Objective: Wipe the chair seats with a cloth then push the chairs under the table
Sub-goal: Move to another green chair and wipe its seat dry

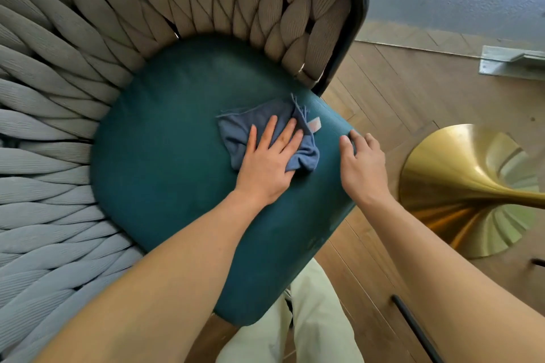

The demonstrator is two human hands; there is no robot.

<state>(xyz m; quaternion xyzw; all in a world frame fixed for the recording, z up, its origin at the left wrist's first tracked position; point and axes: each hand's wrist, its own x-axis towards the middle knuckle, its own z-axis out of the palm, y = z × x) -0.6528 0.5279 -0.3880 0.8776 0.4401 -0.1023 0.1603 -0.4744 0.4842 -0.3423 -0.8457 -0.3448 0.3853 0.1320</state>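
Observation:
A chair with a teal cushioned seat (177, 156) and a woven rope back (88, 53) fills most of the head view. On the right part of the seat lies a crumpled blue cloth (259, 124) with a pink tag. My left hand (268, 162) presses flat on the cloth with straight fingers. To its right, my right hand (364, 168) rests on the seat's right edge, its fingers bent over the rim.
The table's gold fluted pedestal base (466, 191) stands on the wooden floor (398, 91) just right of the chair. A metal bracket (510, 63) sits by the wall at upper right. A dark thin leg (413, 327) shows at lower right. My legs in pale trousers (309, 318) are below the seat.

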